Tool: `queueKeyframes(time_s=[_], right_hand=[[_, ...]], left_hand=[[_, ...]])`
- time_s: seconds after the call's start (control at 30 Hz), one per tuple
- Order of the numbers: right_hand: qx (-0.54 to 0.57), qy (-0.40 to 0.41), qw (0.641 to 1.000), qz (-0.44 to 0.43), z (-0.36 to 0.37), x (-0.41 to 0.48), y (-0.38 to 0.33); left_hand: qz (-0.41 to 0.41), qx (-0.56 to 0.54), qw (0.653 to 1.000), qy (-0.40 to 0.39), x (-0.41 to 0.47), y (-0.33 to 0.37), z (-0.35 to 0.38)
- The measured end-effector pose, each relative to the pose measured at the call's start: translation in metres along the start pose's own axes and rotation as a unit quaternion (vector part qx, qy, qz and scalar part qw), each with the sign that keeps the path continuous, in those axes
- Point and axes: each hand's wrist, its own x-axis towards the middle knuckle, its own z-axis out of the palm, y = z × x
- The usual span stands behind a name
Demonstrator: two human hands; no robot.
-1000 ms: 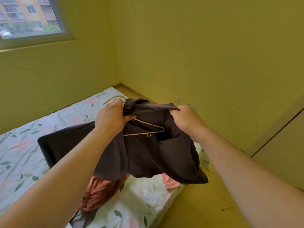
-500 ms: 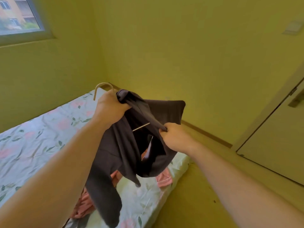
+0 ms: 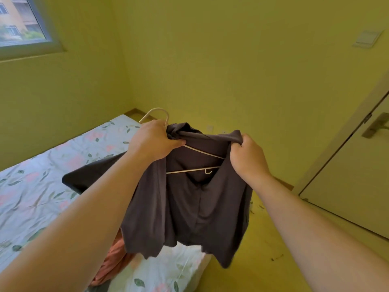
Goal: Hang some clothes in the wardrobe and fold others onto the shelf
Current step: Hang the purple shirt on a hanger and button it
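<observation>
Two grips: left hand (image 3: 153, 140) fingers clutch the hanger (image 3: 189, 170) and dark shirt (image 3: 189, 209) collar, right hand (image 3: 248, 160) fingers pinch its shoulder.

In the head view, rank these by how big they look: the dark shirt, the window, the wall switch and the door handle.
1. dark shirt, largest.
2. window, only partly in frame.
3. wall switch and door handle look about alike, so I won't rank them.
</observation>
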Motion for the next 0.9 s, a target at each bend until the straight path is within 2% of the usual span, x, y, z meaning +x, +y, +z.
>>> queueKeyframes(time_s=[0.23, 0.43, 0.57, 0.67, 0.73, 0.8, 0.87, 0.9], right_hand=[[0.132, -0.029, 0.991, -0.021, 0.008, -0.009, -0.008], [0.230, -0.059, 0.966, -0.099, 0.002, -0.018, -0.031], [0.278, -0.084, 0.947, -0.137, 0.000, -0.029, -0.042], [0.294, -0.131, 0.935, -0.150, 0.001, -0.044, -0.041], [0.192, -0.193, 0.951, -0.147, 0.002, -0.053, -0.031], [0.002, -0.310, 0.942, -0.126, 0.002, -0.054, -0.014], [-0.208, -0.432, 0.871, -0.110, -0.001, -0.051, 0.003], [-0.278, -0.453, 0.840, -0.108, -0.003, -0.049, 0.010]], left_hand=[[0.007, 0.043, 0.999, 0.031, -0.003, 0.001, 0.012], [0.023, 0.086, 0.995, 0.037, -0.007, 0.004, 0.030], [0.014, 0.047, 0.997, 0.064, -0.004, 0.005, 0.038], [-0.034, -0.017, 0.999, 0.032, 0.009, 0.003, 0.036], [-0.051, -0.095, 0.994, 0.016, 0.016, 0.003, 0.029], [-0.041, -0.178, 0.983, 0.001, 0.020, 0.005, 0.019], [-0.006, -0.221, 0.975, -0.036, 0.020, 0.011, 0.008], [0.024, -0.226, 0.972, -0.053, 0.019, 0.015, 0.004]])
